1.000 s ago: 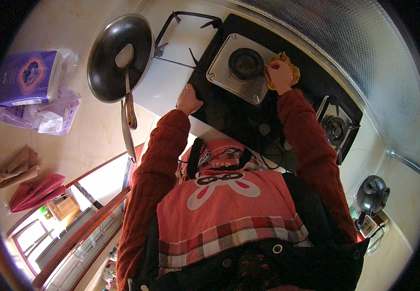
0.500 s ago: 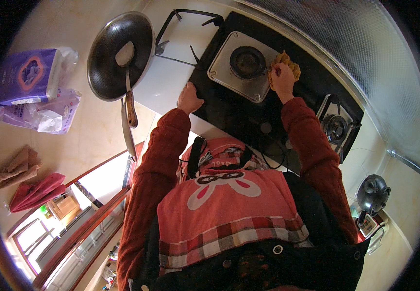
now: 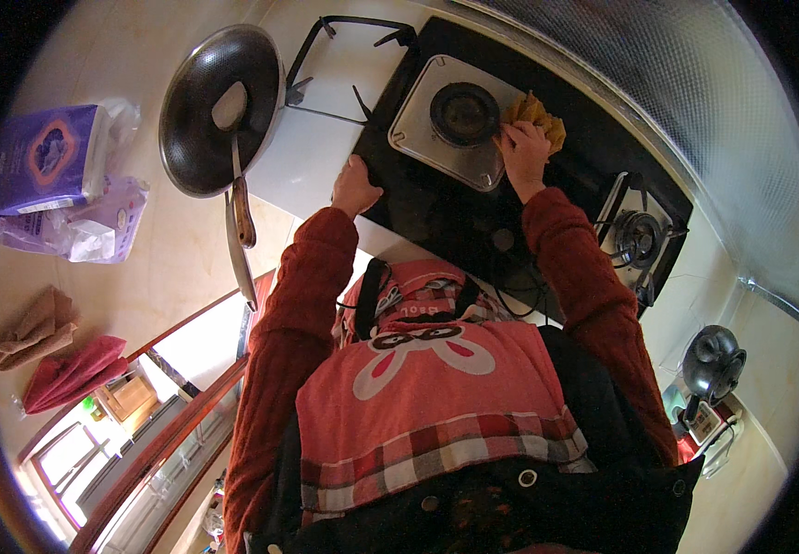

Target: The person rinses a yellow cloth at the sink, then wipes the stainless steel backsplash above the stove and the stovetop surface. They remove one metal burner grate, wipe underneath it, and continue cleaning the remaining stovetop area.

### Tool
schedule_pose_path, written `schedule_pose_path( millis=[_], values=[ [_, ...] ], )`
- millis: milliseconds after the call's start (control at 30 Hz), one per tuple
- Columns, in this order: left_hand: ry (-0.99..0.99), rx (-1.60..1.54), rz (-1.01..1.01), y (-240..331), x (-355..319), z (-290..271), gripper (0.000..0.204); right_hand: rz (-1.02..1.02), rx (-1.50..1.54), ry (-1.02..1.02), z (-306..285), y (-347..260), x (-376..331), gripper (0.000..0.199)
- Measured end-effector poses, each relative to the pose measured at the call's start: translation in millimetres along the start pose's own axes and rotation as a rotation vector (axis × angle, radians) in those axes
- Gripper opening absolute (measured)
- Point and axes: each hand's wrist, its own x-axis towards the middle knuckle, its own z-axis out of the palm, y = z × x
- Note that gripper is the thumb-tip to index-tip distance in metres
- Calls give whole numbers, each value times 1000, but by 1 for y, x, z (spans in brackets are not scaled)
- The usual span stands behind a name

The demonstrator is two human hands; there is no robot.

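My right hand (image 3: 523,155) is closed on a crumpled yellow-brown cloth (image 3: 537,117), pressed down at the right edge of a square metal burner tray (image 3: 409,127). Within the tray sits a round dark burner (image 3: 464,114). Toward the left, my left hand (image 3: 354,188) leans on the near left edge of the black cooktop (image 3: 436,210), thumb spread from the fingers and nothing in it. Part of the cloth is hidden beneath my right fingers.
Left of the cooktop stand a removed pan support (image 3: 302,57) and a wok (image 3: 183,120) with a spatula (image 3: 239,189) in it. Purple tissue packs (image 3: 35,162) and two cloths (image 3: 74,371) lie farther left. Another burner (image 3: 638,240) is at the right; foil sheeting (image 3: 695,111) lines the back.
My right hand has shifted slightly left with the cloth, its fingers now reaching toward the burner. My left hand stays at the cooktop edge. The whole view has moved a little.
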Motion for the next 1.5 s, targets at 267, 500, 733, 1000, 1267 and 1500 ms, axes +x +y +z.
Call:
schedule_pose_path(
  millis=[267,500,733,1000,1267,1500],
  values=[
    [-10,16,8,-2,2,1,61,-227,-55,-147,-4,14,1,18],
    [-29,-3,4,-1,0,-3,59,-370,-257,-293,-4,17,8,28],
    [-4,-39,17,-3,-1,-1,55,-133,1,-188,-11,22,10,16],
    [24,-13,16,0,-1,0,55,66,351,53,-6,10,10,10],
    [8,-10,6,0,0,-1,57,51,-110,-301,-2,4,29,20],
    [-14,-21,-7,-2,0,0,59,-228,-313,-282,0,0,32,15]
  ],
)
